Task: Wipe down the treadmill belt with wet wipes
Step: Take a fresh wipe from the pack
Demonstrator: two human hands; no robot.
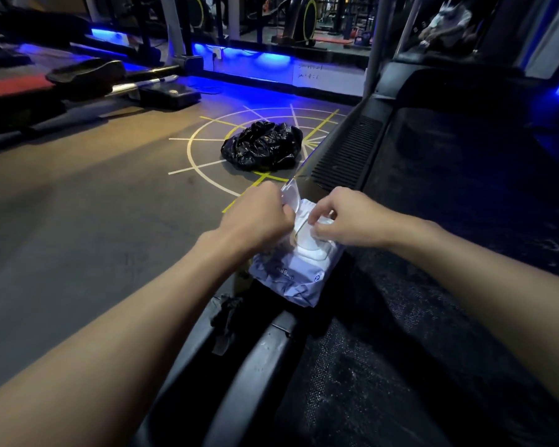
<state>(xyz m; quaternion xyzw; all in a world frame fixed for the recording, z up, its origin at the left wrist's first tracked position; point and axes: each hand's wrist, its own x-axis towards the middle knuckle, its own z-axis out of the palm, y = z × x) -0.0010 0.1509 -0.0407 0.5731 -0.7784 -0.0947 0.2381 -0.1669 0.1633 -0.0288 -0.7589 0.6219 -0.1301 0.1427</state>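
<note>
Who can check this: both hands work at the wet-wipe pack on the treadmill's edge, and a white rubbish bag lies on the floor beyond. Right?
No: the head view shows a black rubbish bag, not white. The left hand and right hand do work at the wet-wipe pack.

White wet wipes pack (299, 269) with pale blue wrinkled wrapper, black speckled treadmill belt (433, 253), glossy black bag (262, 145), grey floor (78, 221) with white and yellow lines, blue light strips (239, 56)

Wipes pack (291, 279) on rail (265, 359); bag (262, 145) beyond
</note>
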